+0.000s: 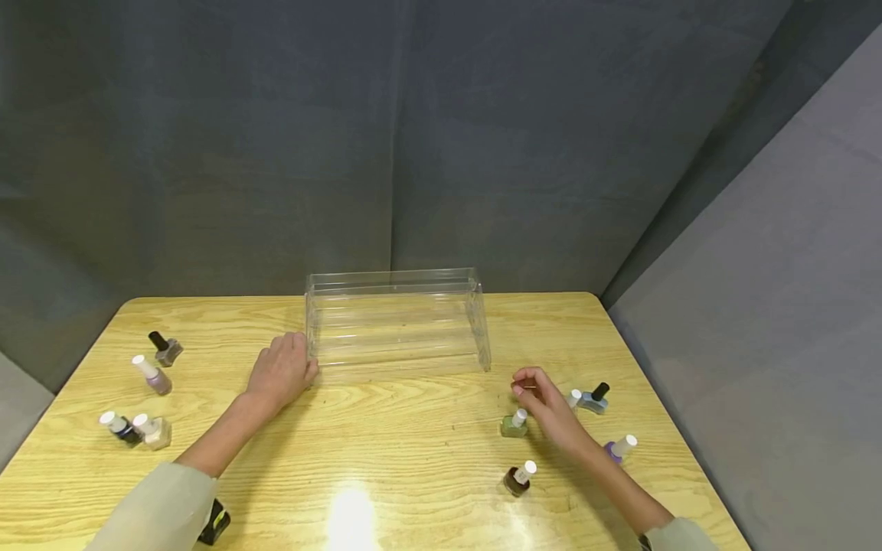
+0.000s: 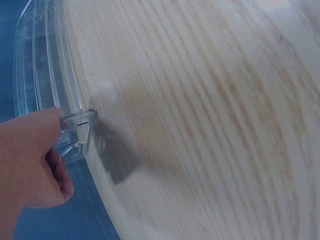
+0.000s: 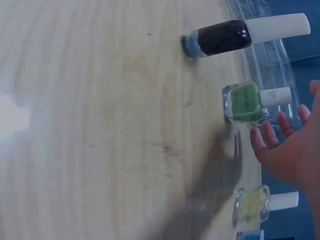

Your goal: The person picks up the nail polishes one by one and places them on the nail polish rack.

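A clear plastic tiered rack (image 1: pixel 393 288) stands near the table's back edge. My left hand (image 1: pixel 281 369) grips its left end, the thumb at the front corner; the left wrist view shows the rack's end panel (image 2: pixel 80 120) between thumb and curled fingers. On the right, my right hand (image 1: pixel 551 409) hovers with loosely bent fingers and nothing in them. Closest to it is a green nail polish bottle (image 3: pixel 246 102) with a white cap, upright on the table. A pale yellow bottle (image 3: pixel 251 205) stands on its other side, mostly hidden by the hand in the head view.
Also on the right are a dark polish bottle (image 1: pixel 517 482), a purple one (image 1: pixel 612 452) and a light blue one (image 1: pixel 591 403). At the left stand grey (image 1: pixel 168 353), lilac (image 1: pixel 159 382), dark blue (image 1: pixel 125 431) and cream (image 1: pixel 158 436) bottles. A black item (image 1: pixel 217 524) lies beside the left sleeve.
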The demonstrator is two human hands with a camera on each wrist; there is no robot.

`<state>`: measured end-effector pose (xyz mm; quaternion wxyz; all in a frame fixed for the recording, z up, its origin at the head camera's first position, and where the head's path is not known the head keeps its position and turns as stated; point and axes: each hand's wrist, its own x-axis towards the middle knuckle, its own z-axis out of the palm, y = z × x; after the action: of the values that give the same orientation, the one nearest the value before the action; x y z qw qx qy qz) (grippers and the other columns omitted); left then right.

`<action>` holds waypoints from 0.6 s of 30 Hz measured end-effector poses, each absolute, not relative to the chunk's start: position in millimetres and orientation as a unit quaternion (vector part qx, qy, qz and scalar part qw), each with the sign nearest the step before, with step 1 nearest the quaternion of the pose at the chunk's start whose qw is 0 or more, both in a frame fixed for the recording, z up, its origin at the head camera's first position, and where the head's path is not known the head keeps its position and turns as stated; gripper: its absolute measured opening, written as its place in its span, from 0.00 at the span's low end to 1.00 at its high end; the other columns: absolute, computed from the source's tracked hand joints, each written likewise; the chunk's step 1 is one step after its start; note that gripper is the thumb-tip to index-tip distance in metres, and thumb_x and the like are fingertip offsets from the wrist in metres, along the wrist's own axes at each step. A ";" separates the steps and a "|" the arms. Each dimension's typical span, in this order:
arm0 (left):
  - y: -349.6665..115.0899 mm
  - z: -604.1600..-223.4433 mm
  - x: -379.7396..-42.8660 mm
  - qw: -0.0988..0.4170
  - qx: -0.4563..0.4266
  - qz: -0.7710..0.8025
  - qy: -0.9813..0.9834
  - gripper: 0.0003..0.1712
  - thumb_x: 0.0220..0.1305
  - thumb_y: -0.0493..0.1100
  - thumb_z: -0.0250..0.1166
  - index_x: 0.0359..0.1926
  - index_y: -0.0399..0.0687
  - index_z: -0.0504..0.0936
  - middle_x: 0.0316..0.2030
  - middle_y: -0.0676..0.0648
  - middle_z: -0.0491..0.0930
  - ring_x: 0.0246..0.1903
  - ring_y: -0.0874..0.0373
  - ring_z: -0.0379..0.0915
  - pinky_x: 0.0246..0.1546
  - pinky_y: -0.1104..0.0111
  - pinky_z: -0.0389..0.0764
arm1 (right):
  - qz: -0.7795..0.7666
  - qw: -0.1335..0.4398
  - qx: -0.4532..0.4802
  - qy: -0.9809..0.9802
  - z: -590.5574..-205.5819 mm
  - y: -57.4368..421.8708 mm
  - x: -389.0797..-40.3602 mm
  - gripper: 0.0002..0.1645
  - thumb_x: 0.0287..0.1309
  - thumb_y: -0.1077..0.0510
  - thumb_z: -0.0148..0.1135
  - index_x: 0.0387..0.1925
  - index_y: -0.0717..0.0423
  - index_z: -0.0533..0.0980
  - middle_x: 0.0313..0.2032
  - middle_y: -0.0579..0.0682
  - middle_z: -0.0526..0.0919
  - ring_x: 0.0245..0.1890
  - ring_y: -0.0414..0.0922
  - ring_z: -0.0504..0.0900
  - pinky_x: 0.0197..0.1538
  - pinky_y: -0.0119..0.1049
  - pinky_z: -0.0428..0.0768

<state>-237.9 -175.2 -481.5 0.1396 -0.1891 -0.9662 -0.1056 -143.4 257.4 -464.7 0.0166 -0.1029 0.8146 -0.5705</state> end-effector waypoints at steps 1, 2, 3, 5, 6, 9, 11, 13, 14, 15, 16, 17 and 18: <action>-175.1 -481.2 -237.6 0.141 -0.188 -0.106 -0.966 0.14 0.56 0.41 0.60 0.25 0.41 0.62 0.20 0.48 0.61 0.19 0.54 0.57 0.15 0.65 0.63 | -0.576 0.020 -0.106 0.811 -463.1 257.3 -141.0 0.16 0.66 0.58 0.48 0.50 0.63 0.63 0.48 0.59 0.68 0.49 0.64 0.67 0.47 0.39 0.73; -175.1 -481.1 -237.3 0.140 -0.188 -0.106 -0.966 0.14 0.56 0.41 0.60 0.25 0.41 0.62 0.20 0.48 0.60 0.20 0.54 0.57 0.16 0.65 0.63 | -0.579 0.021 -0.110 0.808 -463.8 258.0 -139.2 0.15 0.66 0.59 0.48 0.50 0.63 0.63 0.48 0.60 0.67 0.50 0.63 0.67 0.47 0.37 0.72; -174.8 -480.9 -236.9 0.139 -0.187 -0.106 -0.967 0.14 0.56 0.41 0.59 0.25 0.41 0.62 0.20 0.48 0.60 0.20 0.54 0.58 0.16 0.64 0.63 | -0.580 0.021 -0.114 0.807 -464.8 258.7 -137.5 0.15 0.65 0.60 0.49 0.50 0.63 0.63 0.49 0.60 0.67 0.50 0.63 0.67 0.47 0.35 0.72; -175.1 -481.0 -237.0 0.134 -0.183 -0.105 -0.968 0.14 0.56 0.41 0.59 0.26 0.41 0.62 0.21 0.47 0.61 0.20 0.53 0.58 0.16 0.64 0.63 | -0.584 0.024 -0.124 0.802 -468.4 260.7 -135.8 0.15 0.64 0.63 0.50 0.50 0.63 0.63 0.49 0.63 0.67 0.51 0.64 0.67 0.48 0.34 0.72; -175.3 -481.2 -237.2 0.133 -0.182 -0.105 -0.969 0.14 0.56 0.41 0.60 0.26 0.41 0.62 0.21 0.47 0.61 0.20 0.53 0.58 0.17 0.64 0.63 | -0.583 0.022 -0.131 0.802 -472.8 262.3 -135.5 0.15 0.64 0.63 0.50 0.51 0.62 0.63 0.49 0.63 0.67 0.51 0.64 0.67 0.49 0.34 0.72; -175.8 -482.0 -237.9 0.128 -0.181 -0.104 -0.970 0.15 0.57 0.42 0.60 0.27 0.41 0.62 0.21 0.47 0.61 0.21 0.53 0.58 0.17 0.64 0.63 | -0.590 0.028 -0.143 0.794 -482.2 265.5 -133.4 0.17 0.64 0.63 0.50 0.52 0.63 0.62 0.50 0.66 0.65 0.51 0.65 0.66 0.50 0.34 0.72; -175.9 -482.8 -238.6 0.131 -0.181 -0.103 -0.969 0.15 0.56 0.42 0.60 0.26 0.42 0.61 0.21 0.47 0.61 0.20 0.53 0.58 0.17 0.64 0.64 | -0.600 0.037 -0.152 0.784 -483.7 266.4 -130.7 0.18 0.64 0.63 0.50 0.52 0.67 0.61 0.50 0.68 0.64 0.52 0.66 0.65 0.50 0.34 0.71; -175.6 -482.9 -238.8 0.130 -0.180 -0.104 -0.969 0.15 0.56 0.43 0.60 0.26 0.41 0.62 0.21 0.47 0.61 0.21 0.53 0.58 0.17 0.64 0.64 | -0.610 0.048 -0.158 0.775 -484.3 267.0 -128.0 0.20 0.64 0.63 0.50 0.53 0.69 0.59 0.51 0.70 0.62 0.52 0.67 0.64 0.49 0.34 0.71; -175.5 -483.2 -239.0 0.131 -0.180 -0.104 -0.969 0.15 0.56 0.42 0.60 0.26 0.41 0.62 0.21 0.47 0.61 0.21 0.53 0.58 0.17 0.64 0.64 | -0.615 0.052 -0.163 0.769 -484.9 267.6 -126.9 0.21 0.63 0.64 0.50 0.53 0.71 0.58 0.51 0.71 0.61 0.52 0.67 0.64 0.49 0.34 0.71; -175.4 -483.2 -239.0 0.130 -0.179 -0.105 -0.970 0.15 0.56 0.43 0.60 0.27 0.41 0.62 0.21 0.47 0.61 0.21 0.53 0.58 0.17 0.63 0.64 | -0.620 0.057 -0.163 0.765 -485.7 268.3 -125.9 0.21 0.63 0.65 0.50 0.53 0.71 0.58 0.51 0.71 0.60 0.52 0.67 0.63 0.49 0.34 0.72; -175.3 -483.6 -239.1 0.130 -0.178 -0.106 -0.970 0.15 0.57 0.43 0.60 0.27 0.41 0.62 0.22 0.47 0.62 0.21 0.53 0.58 0.17 0.63 0.64 | -0.625 0.063 -0.163 0.761 -486.5 269.0 -125.1 0.21 0.63 0.65 0.50 0.54 0.70 0.57 0.51 0.71 0.60 0.52 0.67 0.63 0.48 0.35 0.72; -175.3 -483.8 -239.2 0.130 -0.177 -0.106 -0.970 0.15 0.57 0.43 0.60 0.27 0.41 0.62 0.22 0.47 0.62 0.21 0.53 0.58 0.18 0.63 0.64 | -0.630 0.069 -0.160 0.757 -487.5 269.7 -124.3 0.21 0.62 0.66 0.51 0.54 0.70 0.57 0.52 0.71 0.59 0.53 0.66 0.63 0.48 0.35 0.72; -175.2 -483.7 -239.2 0.129 -0.176 -0.107 -0.970 0.15 0.57 0.43 0.60 0.27 0.41 0.62 0.22 0.47 0.62 0.21 0.53 0.58 0.18 0.63 0.64 | -0.633 0.073 -0.158 0.755 -488.8 270.5 -123.7 0.21 0.62 0.66 0.51 0.53 0.69 0.57 0.52 0.71 0.59 0.53 0.66 0.63 0.48 0.36 0.72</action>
<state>-239.2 -175.2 -483.7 0.1287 -0.1764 -0.9700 -0.1066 -123.7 270.5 -488.8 0.0734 -0.1581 0.7546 -0.6326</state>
